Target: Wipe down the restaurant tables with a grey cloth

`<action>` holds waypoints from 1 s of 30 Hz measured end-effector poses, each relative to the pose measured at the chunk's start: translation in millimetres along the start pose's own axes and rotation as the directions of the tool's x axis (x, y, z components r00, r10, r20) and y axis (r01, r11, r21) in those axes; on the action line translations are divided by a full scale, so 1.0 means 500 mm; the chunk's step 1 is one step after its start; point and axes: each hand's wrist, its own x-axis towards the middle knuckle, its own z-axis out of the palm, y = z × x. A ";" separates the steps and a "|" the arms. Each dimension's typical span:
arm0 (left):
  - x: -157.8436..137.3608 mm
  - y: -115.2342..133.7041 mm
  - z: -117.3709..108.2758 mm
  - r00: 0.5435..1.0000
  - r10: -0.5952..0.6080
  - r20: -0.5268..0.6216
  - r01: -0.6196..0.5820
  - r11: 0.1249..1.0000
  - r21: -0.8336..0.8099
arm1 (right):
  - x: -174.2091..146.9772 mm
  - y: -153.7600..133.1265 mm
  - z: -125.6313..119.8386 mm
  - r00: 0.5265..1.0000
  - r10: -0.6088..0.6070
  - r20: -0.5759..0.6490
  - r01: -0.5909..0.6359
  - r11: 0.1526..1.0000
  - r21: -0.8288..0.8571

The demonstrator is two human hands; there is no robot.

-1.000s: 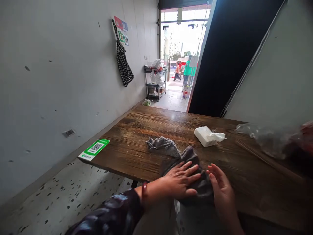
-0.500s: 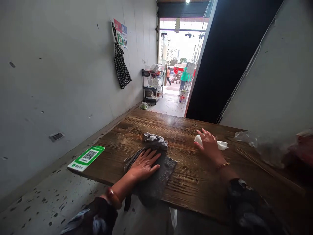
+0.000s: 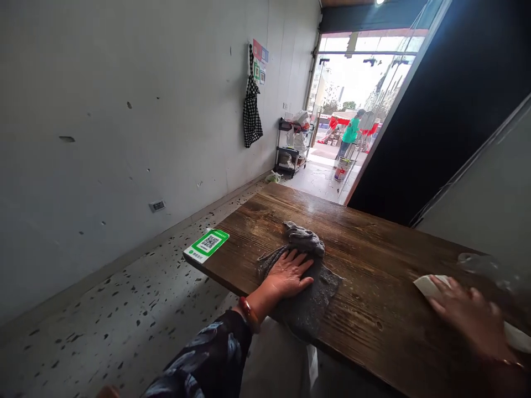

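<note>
Left of centre, a card (image 3: pixel 209 243) lies on the table (image 3: pixel 381 265). At lower centre, the left hand (image 3: pixel 286 277) lies flat, fingers apart, on the cloth (image 3: pixel 321 296). At right, the blurred right hand (image 3: pixel 468 315) covers the packet (image 3: pixel 426 285); its grip I cannot tell.

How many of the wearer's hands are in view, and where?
2. The left hand lies spread on the grey cloth; the right hand, blurred, partly covers the white packet toward the right edge. Neither hand is hidden; the right's grip is unclear.
</note>
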 end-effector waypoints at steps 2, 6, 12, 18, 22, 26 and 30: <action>-0.002 -0.002 0.002 1.000 0.007 -0.006 -0.007 1.000 -0.013 | 0.017 -0.044 -0.016 0.998 -0.068 -0.009 0.067 0.989 -0.133; -0.001 -0.007 0.009 0.999 0.016 -0.033 -0.017 1.000 -0.018 | 0.067 -0.285 -0.019 0.938 -0.333 0.095 0.329 0.943 0.058; -0.007 -0.002 0.005 0.998 0.040 -0.055 -0.039 0.999 0.023 | 0.084 -0.663 0.022 0.799 -0.565 0.206 0.436 0.780 0.448; -0.075 0.013 0.008 0.996 -0.037 -0.083 0.039 0.999 0.018 | 0.112 -0.607 0.031 0.923 -0.244 0.298 0.122 0.920 0.373; -0.097 0.018 0.011 0.995 -0.085 -0.051 0.085 0.996 -0.002 | 0.143 -0.470 -0.024 0.987 -0.081 0.140 -0.022 0.790 0.612; -0.060 0.010 -0.005 0.989 -0.148 0.007 0.148 0.989 -0.006 | 0.130 -0.421 -0.146 0.997 0.065 -0.034 -0.023 0.720 0.693; -0.002 -0.010 -0.033 0.949 -0.310 0.051 0.310 0.951 -0.002 | 0.089 -0.425 -0.264 0.987 0.106 -0.124 0.010 0.721 0.693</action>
